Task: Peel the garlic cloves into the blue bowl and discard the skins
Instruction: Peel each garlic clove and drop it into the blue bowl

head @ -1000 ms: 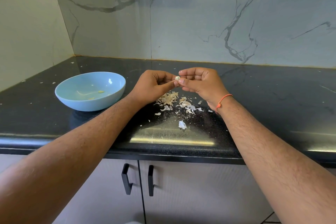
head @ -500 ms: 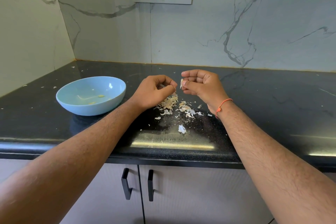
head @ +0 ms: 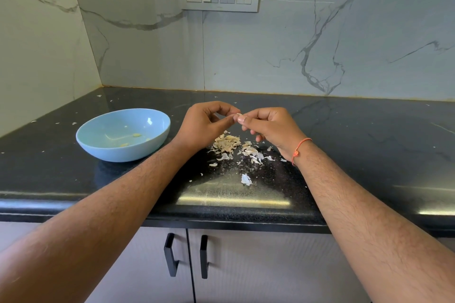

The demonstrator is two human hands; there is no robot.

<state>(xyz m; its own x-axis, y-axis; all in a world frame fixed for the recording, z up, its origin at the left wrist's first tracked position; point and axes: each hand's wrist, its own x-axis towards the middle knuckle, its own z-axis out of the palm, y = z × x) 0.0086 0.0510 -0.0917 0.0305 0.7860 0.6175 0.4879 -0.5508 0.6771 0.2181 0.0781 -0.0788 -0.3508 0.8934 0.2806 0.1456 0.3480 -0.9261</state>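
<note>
Both hands (head: 236, 125) pinch one small pale garlic clove (head: 238, 114).

Polished black speckled stone countertop (head: 369, 155) with a rounded front edge, running back to a white marble-patterned wall. On its left part stands a shallow light-blue bowl (head: 157, 140), upright, its base resting directly on the stone. To the right of the bowl and apart from it, near the middle of the counter, lies a loose heap of pale, papery garlic skins (head: 227, 143), tan pieces at the left and whiter ones at the right. One larger white flake of skin (head: 246, 179) lies alone nearer the front edge. Tiny white skin fragments (head: 73, 123) are scattered over the far left corner of the surface.
</note>
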